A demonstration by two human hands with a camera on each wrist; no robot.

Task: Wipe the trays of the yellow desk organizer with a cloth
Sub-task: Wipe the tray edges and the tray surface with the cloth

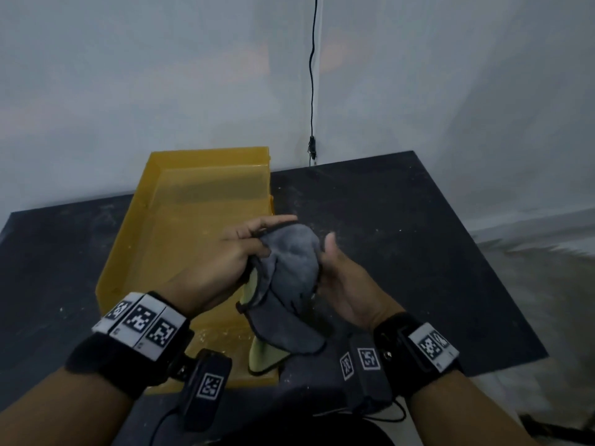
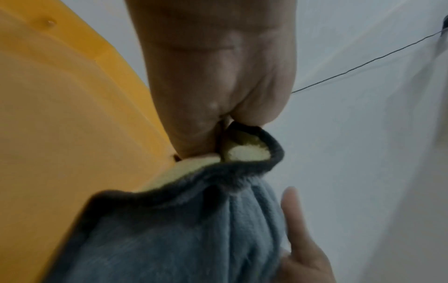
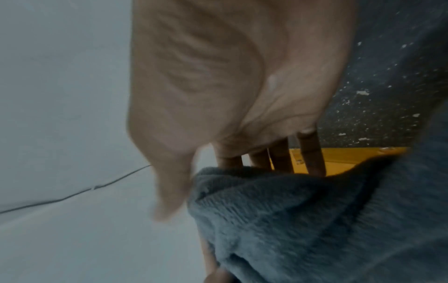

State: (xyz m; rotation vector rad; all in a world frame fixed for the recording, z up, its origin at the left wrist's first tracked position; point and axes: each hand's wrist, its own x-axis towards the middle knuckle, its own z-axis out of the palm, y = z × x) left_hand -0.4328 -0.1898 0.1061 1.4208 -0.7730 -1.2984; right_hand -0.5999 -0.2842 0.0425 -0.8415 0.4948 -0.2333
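Left thumb and forefinger pinch the dark hem of the cloth [image 1: 291,268] at its far edge, and the left-wrist view shows it plainly: the hem [image 2: 264,151] folds over right at the fingertips [image 2: 257,109], flashing the pale yellow-green underside. So the left hand [image 1: 225,262] grips the cloth, knuckles up, hovering over the near right part of the tray. On the other side, the right hand [image 1: 346,284] cups the bunched grey cloth from the right, thumb [image 1: 330,244] standing up beside it, fingers tucked behind the fabric. The right-wrist view catches those fingers [image 3: 281,159] running down behind the grey pile [image 3: 315,220], curled round it, though it is blurred and the tips are hidden. The cloth hangs between the two hands, bunched at the top, its tail drooping toward the near edge with a yellow-green corner [image 1: 265,355] showing over the tray's front lip.

The tray [image 1: 180,220], top level of the yellow organizer, lies open on the dark, speckled table [image 1: 402,236], left of centre, its far end against the pale wall [image 1: 161,75]. Whether more trays sit beneath it cannot be told from here. A thin black cable [image 1: 311,75] hangs down the wall at the corner, ending just above the table's far edge. Both wrists wear black straps with black-and-white marker tags [image 1: 141,320].
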